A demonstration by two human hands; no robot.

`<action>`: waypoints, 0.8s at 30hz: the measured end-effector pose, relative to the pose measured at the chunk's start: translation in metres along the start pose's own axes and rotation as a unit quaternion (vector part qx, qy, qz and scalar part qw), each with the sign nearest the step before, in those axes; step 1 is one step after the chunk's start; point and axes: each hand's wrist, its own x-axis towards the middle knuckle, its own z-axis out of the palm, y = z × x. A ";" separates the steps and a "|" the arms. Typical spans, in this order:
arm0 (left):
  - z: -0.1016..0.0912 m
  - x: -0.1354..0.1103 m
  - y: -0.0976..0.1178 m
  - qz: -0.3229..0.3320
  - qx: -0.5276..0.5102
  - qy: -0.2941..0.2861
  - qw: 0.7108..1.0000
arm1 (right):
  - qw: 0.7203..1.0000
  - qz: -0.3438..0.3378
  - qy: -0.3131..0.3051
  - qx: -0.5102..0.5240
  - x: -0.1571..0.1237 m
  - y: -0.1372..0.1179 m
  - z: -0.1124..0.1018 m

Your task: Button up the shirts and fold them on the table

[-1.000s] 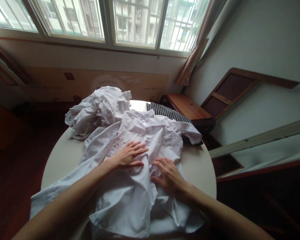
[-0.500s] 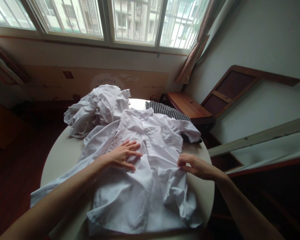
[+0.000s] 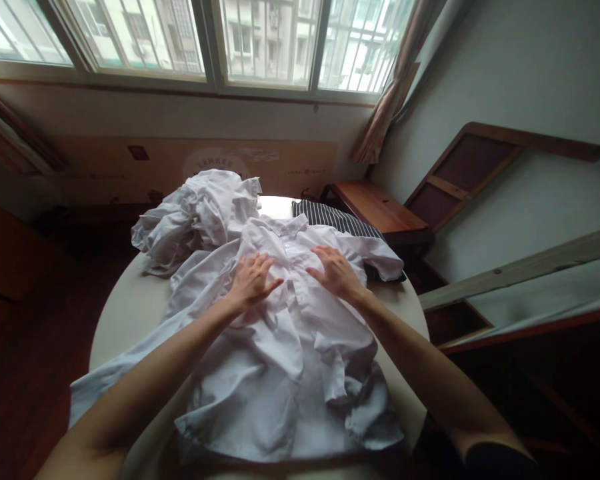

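A white button-up shirt (image 3: 280,360) lies front side up on a round pale table (image 3: 125,313), its collar towards the window. Wrinkles run across its lower half. My left hand (image 3: 253,279) rests on the left of the chest, fingers spread and thumb towards the button line. Across from it, my right hand (image 3: 336,272) lies on the right of the chest near the pocket, its fingers extended. Neither hand grips the cloth. One sleeve stretches towards the table's left edge; the other is bunched over the lower right of the shirt.
A heap of crumpled white clothes (image 3: 200,217) sits at the table's back left. Dark striped fabric (image 3: 335,220) lies at the back right, partly under the shirt. Beyond stands a wooden bench (image 3: 380,207). A barred window (image 3: 265,47) spans the far wall.
My right hand has let go of the shirt's right side and moved up and inward onto the chest. My left hand has slid slightly upward, turning its fingers away from me.
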 end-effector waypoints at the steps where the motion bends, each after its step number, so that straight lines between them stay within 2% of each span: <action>1: -0.001 0.007 -0.002 -0.020 0.031 0.023 0.999 | 0.999 0.024 0.006 -0.033 0.012 0.003 0.006; 3: -0.007 0.022 -0.011 -0.051 0.072 0.072 0.994 | 0.993 0.071 0.013 -0.097 0.035 0.014 0.014; 5: -0.015 0.036 -0.024 -0.081 0.101 0.092 0.987 | 0.983 0.101 0.007 -0.152 0.052 0.028 0.019; 9: -0.023 0.051 -0.049 -0.125 0.144 0.044 0.981 | 0.971 0.127 -0.049 -0.198 0.067 0.051 0.022; 11: -0.026 0.051 -0.056 -0.119 0.162 0.057 0.978 | 0.972 0.129 -0.059 -0.188 0.068 0.058 0.021; 13: -0.032 0.051 -0.058 -0.129 0.167 0.099 0.972 | 0.975 0.142 -0.020 -0.168 0.069 0.061 0.017; 16: -0.049 0.053 -0.059 -0.150 0.151 0.156 0.965 | 0.971 0.176 0.081 -0.138 0.074 0.061 0.006; 19: -0.069 0.064 -0.063 -0.146 0.156 0.176 0.961 | 0.961 0.186 0.162 -0.123 0.089 0.060 -0.007; 21: -0.080 0.075 -0.067 -0.144 0.160 0.179 0.960 | 0.956 0.184 0.195 -0.117 0.104 0.062 -0.012; 24: -0.086 0.095 -0.072 -0.136 0.171 0.172 0.961 | 0.956 0.190 0.201 -0.097 0.125 0.066 -0.011</action>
